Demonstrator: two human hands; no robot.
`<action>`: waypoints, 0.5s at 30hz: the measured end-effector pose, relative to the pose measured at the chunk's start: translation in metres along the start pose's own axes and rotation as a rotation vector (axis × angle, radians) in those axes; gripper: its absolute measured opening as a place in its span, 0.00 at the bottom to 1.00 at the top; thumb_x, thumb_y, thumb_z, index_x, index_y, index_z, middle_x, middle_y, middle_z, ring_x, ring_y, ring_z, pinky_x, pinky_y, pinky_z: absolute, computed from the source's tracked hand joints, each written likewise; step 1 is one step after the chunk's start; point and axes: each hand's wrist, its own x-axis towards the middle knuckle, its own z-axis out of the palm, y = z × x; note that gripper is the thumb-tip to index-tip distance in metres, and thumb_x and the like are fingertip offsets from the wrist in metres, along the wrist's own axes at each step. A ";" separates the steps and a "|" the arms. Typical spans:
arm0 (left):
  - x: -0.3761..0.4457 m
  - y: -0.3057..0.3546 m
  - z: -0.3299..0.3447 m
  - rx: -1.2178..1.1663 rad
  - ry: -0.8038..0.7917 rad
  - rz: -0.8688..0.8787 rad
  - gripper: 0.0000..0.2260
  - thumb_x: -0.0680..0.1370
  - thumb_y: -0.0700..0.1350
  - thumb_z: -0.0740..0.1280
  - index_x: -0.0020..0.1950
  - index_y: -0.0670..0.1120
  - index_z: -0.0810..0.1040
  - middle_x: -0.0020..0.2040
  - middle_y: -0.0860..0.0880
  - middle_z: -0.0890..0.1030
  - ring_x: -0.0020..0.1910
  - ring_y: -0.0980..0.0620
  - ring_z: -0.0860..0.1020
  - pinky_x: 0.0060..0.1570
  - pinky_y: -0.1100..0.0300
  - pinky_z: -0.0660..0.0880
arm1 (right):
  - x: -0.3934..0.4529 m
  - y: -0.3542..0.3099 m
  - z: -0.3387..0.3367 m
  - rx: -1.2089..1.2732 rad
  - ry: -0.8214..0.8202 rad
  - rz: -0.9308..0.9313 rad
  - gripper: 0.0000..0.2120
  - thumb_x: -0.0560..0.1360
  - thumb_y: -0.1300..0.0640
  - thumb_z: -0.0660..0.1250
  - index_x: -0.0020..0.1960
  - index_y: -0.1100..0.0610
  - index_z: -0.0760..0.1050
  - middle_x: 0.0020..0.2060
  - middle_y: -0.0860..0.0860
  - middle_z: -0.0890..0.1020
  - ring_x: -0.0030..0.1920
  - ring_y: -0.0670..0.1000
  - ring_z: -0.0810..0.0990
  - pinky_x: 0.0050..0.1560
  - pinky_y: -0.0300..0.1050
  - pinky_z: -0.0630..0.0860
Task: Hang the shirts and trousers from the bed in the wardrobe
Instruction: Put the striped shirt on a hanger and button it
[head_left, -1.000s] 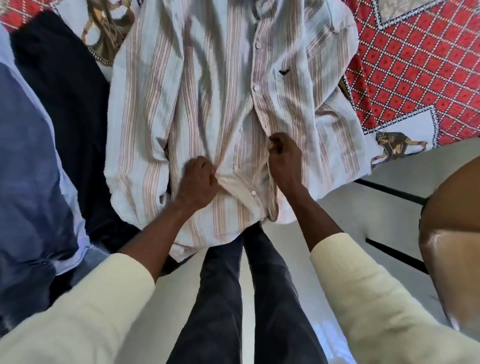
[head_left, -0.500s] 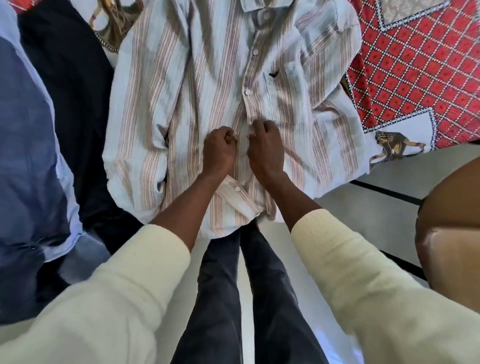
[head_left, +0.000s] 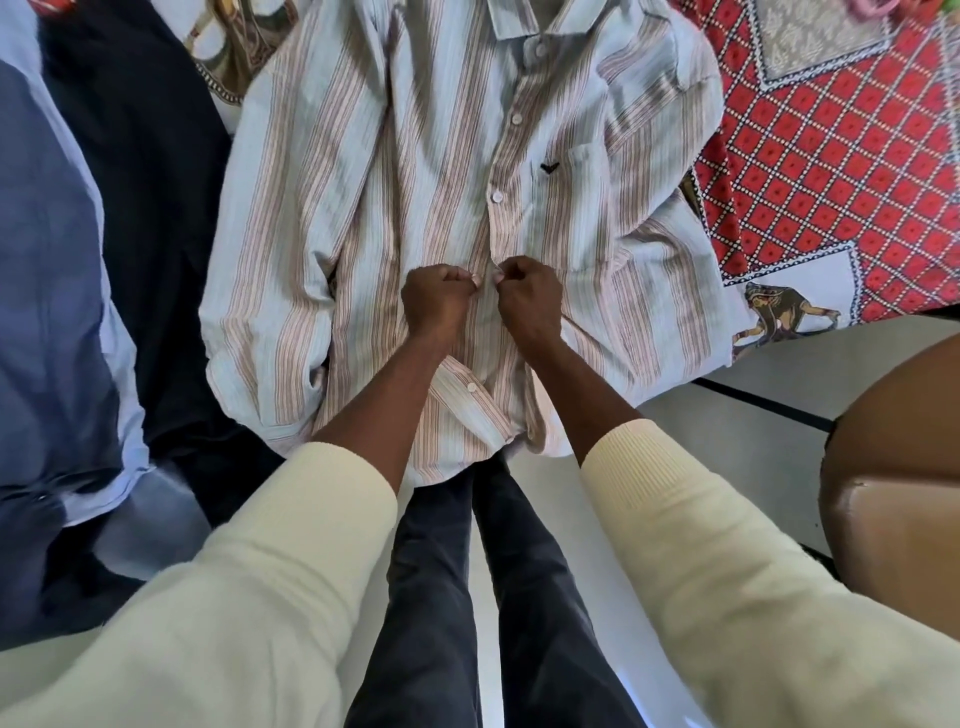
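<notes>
A pale striped shirt (head_left: 415, 171) lies face up on the bed, collar away from me, its hem hanging over the bed's edge. My left hand (head_left: 436, 299) and my right hand (head_left: 530, 296) sit side by side at the middle of the button placket. Each pinches the placket's fabric with curled fingers, at a button below the chest pocket. A dark garment (head_left: 140, 208) lies to the left of the shirt, and a blue shirt (head_left: 47, 291) lies further left.
The bed carries a red patterned cover (head_left: 831, 156) at the right. A brown rounded chair (head_left: 893, 478) stands at the right on the pale tiled floor (head_left: 727, 410). My dark trouser legs (head_left: 441, 597) are below the shirt's hem.
Both hands moved up the placket from near the hem to the shirt's middle and came close together. The view shifted so that the collar shows.
</notes>
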 end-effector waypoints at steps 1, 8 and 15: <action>0.001 0.000 -0.001 -0.103 -0.021 -0.070 0.06 0.70 0.40 0.77 0.35 0.46 0.83 0.35 0.46 0.84 0.35 0.49 0.82 0.40 0.53 0.80 | 0.000 0.000 0.000 0.047 -0.023 0.042 0.06 0.75 0.65 0.65 0.41 0.60 0.79 0.34 0.50 0.80 0.35 0.50 0.76 0.37 0.45 0.71; -0.014 0.011 0.005 -0.436 -0.113 -0.222 0.06 0.74 0.34 0.72 0.38 0.42 0.82 0.31 0.46 0.80 0.32 0.49 0.76 0.34 0.57 0.74 | -0.007 -0.015 -0.008 0.244 -0.088 0.185 0.08 0.71 0.72 0.60 0.38 0.62 0.75 0.27 0.51 0.72 0.20 0.41 0.65 0.22 0.35 0.60; -0.011 0.008 0.025 -0.265 0.054 -0.145 0.06 0.74 0.40 0.73 0.38 0.48 0.83 0.35 0.47 0.83 0.34 0.51 0.80 0.40 0.54 0.79 | -0.005 -0.018 -0.013 0.272 -0.079 0.238 0.09 0.72 0.72 0.62 0.38 0.61 0.75 0.27 0.51 0.74 0.20 0.40 0.69 0.22 0.33 0.64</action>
